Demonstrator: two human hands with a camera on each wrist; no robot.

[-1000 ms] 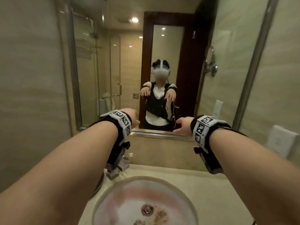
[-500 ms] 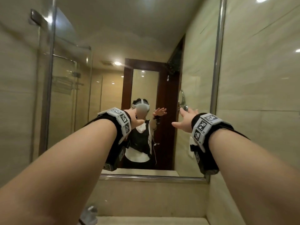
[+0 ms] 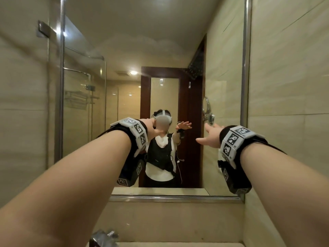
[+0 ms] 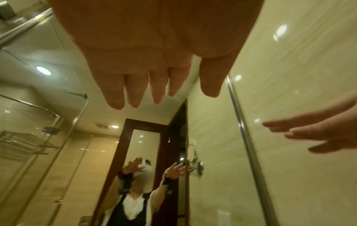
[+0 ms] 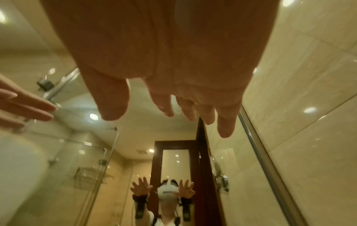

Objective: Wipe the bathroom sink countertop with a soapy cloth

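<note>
2 hands [image 3: 210,136], 1 mirror [image 3: 160,50], 1 tap [image 3: 103,237].

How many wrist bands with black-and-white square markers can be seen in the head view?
2: one marker wrist band on the left wrist, one on the right wrist. The mirror reflects them only dimly.

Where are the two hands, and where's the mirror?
left hand [image 4: 154,50], left wrist view, on the palm
right hand [image 5: 170,64], right wrist view, on the palm
mirror [image 3: 174,199], head view, on its bottom metal frame

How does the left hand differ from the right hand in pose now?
In the wrist views, the left hand keeps its fingers close together; the right hand spreads its fingers wider. In the head view, the wristband hides most of the left hand, while the right hand shows its thumb. Both are open and hold nothing.
</note>
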